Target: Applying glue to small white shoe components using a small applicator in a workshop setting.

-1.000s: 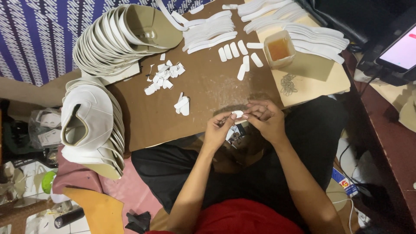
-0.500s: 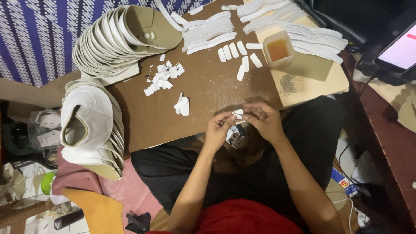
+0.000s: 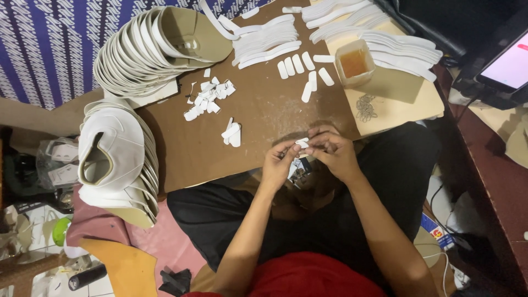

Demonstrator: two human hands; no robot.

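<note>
Hands unmoved, white piece (image 3: 302, 143) between fingertips (image 3: 309, 149)

We found a stack of cut shoe pieces (image 3: 154, 49) at the tabletop's (image 3: 258, 118) far left, a second stack (image 3: 115, 159) nearer, off its left edge. A cup (image 3: 353, 63) stood far right, with loose strips (image 3: 300, 69) just left of it. Small scraps (image 3: 209, 99) lay between the far stack and the strips.

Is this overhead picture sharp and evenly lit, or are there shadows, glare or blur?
Head view: light falls evenly on the brown board, with a soft shadow under the left hand and right hand; the small white piece between them is too tiny to read clearly; the screen at right glows washed-out pink; the edges bend slightly from the wide lens; the dark corner top right loses detail.
</note>
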